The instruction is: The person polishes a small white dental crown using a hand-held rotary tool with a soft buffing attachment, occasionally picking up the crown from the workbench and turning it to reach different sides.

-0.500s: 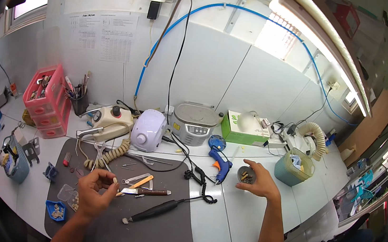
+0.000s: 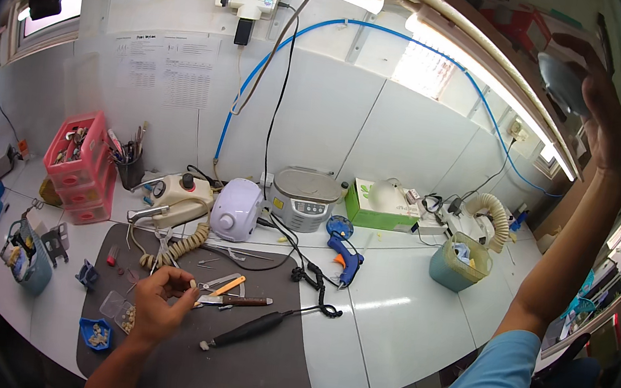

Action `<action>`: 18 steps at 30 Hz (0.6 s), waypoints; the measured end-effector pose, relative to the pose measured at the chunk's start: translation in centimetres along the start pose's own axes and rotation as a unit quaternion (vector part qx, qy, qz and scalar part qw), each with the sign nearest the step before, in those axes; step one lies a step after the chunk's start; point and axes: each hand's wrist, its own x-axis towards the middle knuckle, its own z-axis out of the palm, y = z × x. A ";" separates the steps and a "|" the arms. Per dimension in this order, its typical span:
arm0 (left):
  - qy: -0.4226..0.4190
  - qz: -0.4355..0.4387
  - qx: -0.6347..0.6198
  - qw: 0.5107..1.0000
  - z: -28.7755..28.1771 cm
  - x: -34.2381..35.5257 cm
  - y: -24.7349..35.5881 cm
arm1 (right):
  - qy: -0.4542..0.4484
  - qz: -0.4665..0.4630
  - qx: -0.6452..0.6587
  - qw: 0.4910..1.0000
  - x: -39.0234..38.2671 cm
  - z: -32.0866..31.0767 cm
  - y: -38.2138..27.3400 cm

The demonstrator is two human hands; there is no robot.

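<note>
My left hand [image 2: 163, 307] is closed in a pinch on a small pale piece [image 2: 194, 284] over the grey mat [image 2: 243, 378]. Near it lie a brown-handled knife [image 2: 248, 301], a yellow-handled tool [image 2: 227, 286] and a black handpiece [image 2: 241, 332]. A blue tray [image 2: 94, 332] of small pieces and a clear compartment box [image 2: 115, 305] are at its left. My right hand [image 2: 603, 112] is raised to the top right, beside the shelf above the lamp, gripping a small round grey cup [image 2: 560, 83].
Along the back stand pink drawers [image 2: 79, 175], a lilac machine [image 2: 235, 212], a grey metal bath [image 2: 302, 197] and a green box [image 2: 383, 195]. A blue glue gun [image 2: 345, 259] lies at centre, a teal basket [image 2: 459, 265] at right, an overhead tube light [image 2: 513, 98] above.
My right hand has lifted the round cup from the worktop up to the high shelf at the right. My left hand still holds the pale piece at about the same place.
</note>
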 end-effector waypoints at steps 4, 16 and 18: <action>-0.005 -0.002 -0.001 1.000 0.0 0.1 0.5 | 0.046 0.069 -0.130 0.988 5.9 -0.4 1.2; -0.015 0.008 0.014 1.000 -0.4 -0.8 0.9 | 0.014 0.070 -0.228 0.971 10.8 1.2 6.1; 0.011 0.023 0.016 1.000 -0.3 -0.8 1.1 | 0.007 0.081 -0.220 0.972 11.4 1.3 7.3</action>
